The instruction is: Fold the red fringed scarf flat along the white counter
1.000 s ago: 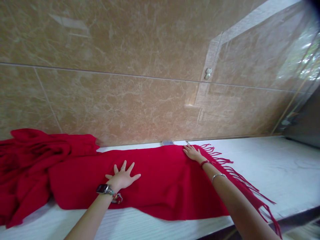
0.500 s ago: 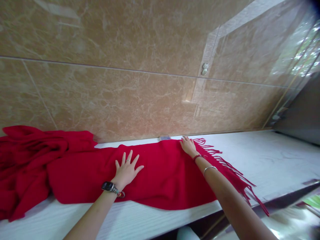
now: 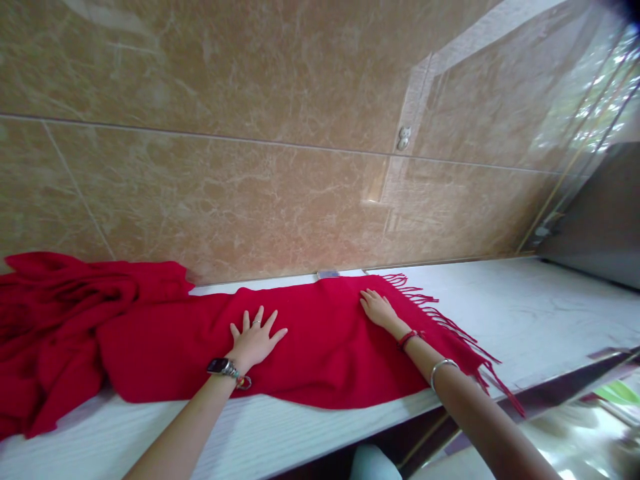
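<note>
Red scarf (image 3: 320, 347) flat on white counter (image 3: 540, 313); left hand (image 3: 255, 340) splayed, pressing mid-cloth; right hand (image 3: 377, 308) flat beside fringe (image 3: 450, 327).

A glossy tan marble wall (image 3: 250, 200) fills the view from 9 to 2 o'clock, crossed by thin grout lines. A small white hook (image 3: 403, 138) sits at 1 o'clock. Daylight glints at 2 o'clock. Below runs a white table (image 3: 550, 313); a grey panel (image 3: 600, 220) stands at 3 o'clock.
</note>
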